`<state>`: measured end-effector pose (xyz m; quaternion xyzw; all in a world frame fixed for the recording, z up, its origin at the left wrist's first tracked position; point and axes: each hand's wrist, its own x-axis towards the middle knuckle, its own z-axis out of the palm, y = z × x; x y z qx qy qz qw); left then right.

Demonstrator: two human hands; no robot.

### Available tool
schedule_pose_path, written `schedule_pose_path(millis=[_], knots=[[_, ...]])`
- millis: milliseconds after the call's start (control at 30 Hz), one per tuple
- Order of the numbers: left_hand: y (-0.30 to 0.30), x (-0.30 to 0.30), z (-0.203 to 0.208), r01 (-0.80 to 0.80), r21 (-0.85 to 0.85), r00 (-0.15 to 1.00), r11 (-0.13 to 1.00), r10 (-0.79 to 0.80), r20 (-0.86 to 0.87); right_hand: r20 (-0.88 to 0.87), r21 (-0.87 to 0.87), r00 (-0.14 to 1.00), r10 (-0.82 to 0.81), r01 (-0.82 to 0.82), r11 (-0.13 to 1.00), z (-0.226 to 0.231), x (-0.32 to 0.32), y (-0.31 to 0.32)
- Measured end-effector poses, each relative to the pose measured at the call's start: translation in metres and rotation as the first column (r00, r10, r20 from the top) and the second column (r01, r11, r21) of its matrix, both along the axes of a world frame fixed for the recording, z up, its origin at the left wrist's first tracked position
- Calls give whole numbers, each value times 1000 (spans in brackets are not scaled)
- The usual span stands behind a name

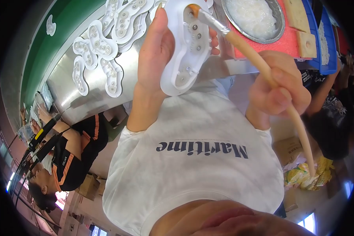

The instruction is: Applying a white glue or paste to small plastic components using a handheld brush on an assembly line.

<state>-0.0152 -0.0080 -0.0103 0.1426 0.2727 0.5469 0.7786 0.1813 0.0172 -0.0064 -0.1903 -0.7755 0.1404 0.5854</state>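
My left hand [155,55] is closed around a white, curved plastic housing [173,80], held tilted up at the top middle. Small gears and metal pins sit in a row in its recess. My right hand [281,84] grips the wooden handle of a brush [247,51] with a metal collar. The brush's orange-brown bristles touch the upper end of the recess. To the right stands a round metal bowl [282,21] holding a whitish, translucent paste [251,15] that looks like grease.
Several similar white housings [102,43] lie on the metal table [69,98] beside a green strip [35,51]. The bowl rests on a red pad [244,53], near wooden blocks [306,43] and a blue bin [328,67]. Co-workers [78,153] are at both sides.
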Motion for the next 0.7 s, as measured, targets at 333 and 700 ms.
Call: schedule_pose_path(millis=[333,700], knots=[[16,-3,-16,74,241,851,968,-187,490,-184,-122,974,129,-153,981,-2,-9,-17],[12,-5,-1,-2,-75,909,997,32,416,-199,-65,970,142,-158,985,-9,-11,11]])
